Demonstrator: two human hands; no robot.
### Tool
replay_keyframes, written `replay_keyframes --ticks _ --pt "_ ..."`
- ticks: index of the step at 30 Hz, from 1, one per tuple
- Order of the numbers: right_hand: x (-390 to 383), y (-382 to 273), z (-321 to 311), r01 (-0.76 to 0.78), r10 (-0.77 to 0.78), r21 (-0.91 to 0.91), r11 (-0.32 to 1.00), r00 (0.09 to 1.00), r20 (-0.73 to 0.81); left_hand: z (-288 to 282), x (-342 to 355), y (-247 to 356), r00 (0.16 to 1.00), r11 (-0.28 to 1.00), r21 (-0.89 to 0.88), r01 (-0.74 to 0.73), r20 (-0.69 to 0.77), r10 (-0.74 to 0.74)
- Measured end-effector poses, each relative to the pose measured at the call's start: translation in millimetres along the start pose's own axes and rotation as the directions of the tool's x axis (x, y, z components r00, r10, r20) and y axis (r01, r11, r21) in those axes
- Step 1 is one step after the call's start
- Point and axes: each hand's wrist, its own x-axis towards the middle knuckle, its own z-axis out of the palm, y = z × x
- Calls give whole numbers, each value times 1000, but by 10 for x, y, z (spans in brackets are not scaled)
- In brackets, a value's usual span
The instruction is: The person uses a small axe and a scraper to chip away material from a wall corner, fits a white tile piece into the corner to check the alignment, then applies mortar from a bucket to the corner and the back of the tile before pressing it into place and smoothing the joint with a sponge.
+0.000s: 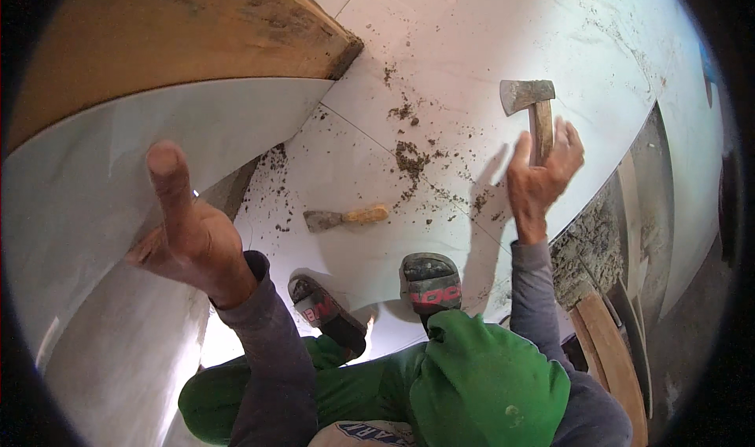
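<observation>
My left hand (193, 239) is raised beside the pale tiled side at the left, its thumb stretched out and the other fingers partly hidden behind the palm. I cannot tell if it touches the tile. Over the short wooden handle of a hatchet (528, 95), my right hand (543, 176) has its thumb and fingers apart on either side. The hatchet lies on the white tiled floor with its blade pointing left. Between the two hands lies a scraper (346, 216) with a worn metal blade and a yellowish wooden handle.
Dirt crumbs (410, 162) are scattered across the floor tiles. A brown wooden panel (197, 34) juts in at the upper left. Rough mortar (594, 242) and wooden boards (609, 345) lie at the right. My feet in dark sandals (431, 280) are near the scraper.
</observation>
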Motion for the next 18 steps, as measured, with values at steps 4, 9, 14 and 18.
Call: replay_keyframes --ticks 4,9,14,18 --pt "-50 222 -60 -82 93 -73 994 982 162 -168 11 -159 976 937 294 -188 161 146" --pt "42 264 -66 -168 175 -49 984 947 269 39 33 184 998 999 15 -52 45 52" --pt "-65 207 -296 -401 297 247 882 881 368 -453 -124 179 996 959 -272 78 53 -66" --pt "-311 -17 -473 -462 295 322 826 842 453 -788 -175 135 995 954 -283 102 29 -98"
